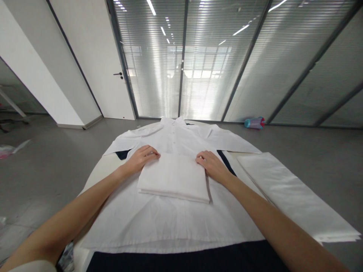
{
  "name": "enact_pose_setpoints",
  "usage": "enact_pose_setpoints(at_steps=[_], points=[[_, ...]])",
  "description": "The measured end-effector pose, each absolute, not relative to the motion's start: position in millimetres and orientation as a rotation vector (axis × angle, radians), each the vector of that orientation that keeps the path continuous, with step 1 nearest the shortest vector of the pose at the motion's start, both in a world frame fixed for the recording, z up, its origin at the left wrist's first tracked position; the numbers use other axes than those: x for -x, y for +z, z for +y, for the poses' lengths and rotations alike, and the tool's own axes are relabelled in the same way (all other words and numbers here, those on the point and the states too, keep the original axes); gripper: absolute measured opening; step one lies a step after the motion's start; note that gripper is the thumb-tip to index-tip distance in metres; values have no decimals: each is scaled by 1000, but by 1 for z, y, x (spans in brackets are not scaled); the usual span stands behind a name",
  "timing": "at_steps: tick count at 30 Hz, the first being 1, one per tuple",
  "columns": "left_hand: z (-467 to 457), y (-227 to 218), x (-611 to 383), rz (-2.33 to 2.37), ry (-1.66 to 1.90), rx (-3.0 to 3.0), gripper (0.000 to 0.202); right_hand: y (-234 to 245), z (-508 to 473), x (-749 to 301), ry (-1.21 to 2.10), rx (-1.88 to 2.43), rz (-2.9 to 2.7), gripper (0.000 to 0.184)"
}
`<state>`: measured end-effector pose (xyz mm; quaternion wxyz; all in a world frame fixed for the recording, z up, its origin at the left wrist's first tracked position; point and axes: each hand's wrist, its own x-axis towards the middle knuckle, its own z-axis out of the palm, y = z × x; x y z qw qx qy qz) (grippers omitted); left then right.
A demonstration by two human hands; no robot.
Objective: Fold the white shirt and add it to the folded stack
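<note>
A white button-front shirt (172,223) lies spread face up, its collar at the far end and its sleeves out to both sides. On its middle sits a neat folded white cloth stack (173,178). My left hand (141,158) rests flat against the stack's far left corner, fingers on the shirt front. My right hand (211,166) lies at the stack's right edge, touching it without gripping. Neither hand holds anything.
The shirt lies on a rounded white table (106,170) with a dark navy cloth (181,260) showing at its near edge. A flat stack of translucent white sheets (292,196) lies to the right. A teal and purple bottle (254,122) stands on the grey floor (42,181).
</note>
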<state>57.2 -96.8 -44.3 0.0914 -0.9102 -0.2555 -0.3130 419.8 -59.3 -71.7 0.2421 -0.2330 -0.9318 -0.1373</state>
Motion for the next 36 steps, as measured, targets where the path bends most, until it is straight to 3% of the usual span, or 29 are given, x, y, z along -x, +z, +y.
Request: enact_pose_setpoints(at_steps=[18,23,27,29,32,36], points=[[-100,-43,-54,-826,-672,2712,27,-55,-69,-415,-384,720,-2689,24],[-111,-12,-42,-1136,-387,2773,47,-22,-84,-421,-124,940,-2756,39],[-120,2,-55,-1393,-702,2703,39,-5,-100,-395,75,1071,-2568,30],[-123,-5,-75,-1468,-853,2645,40,-7,-109,-370,182,1164,-2452,43],[-129,-28,-105,-1520,-698,2675,46,-21,-123,-336,281,1303,-2455,74],[-140,-58,-121,-1505,-517,2632,60,-42,-133,-324,266,1366,-2503,89]])
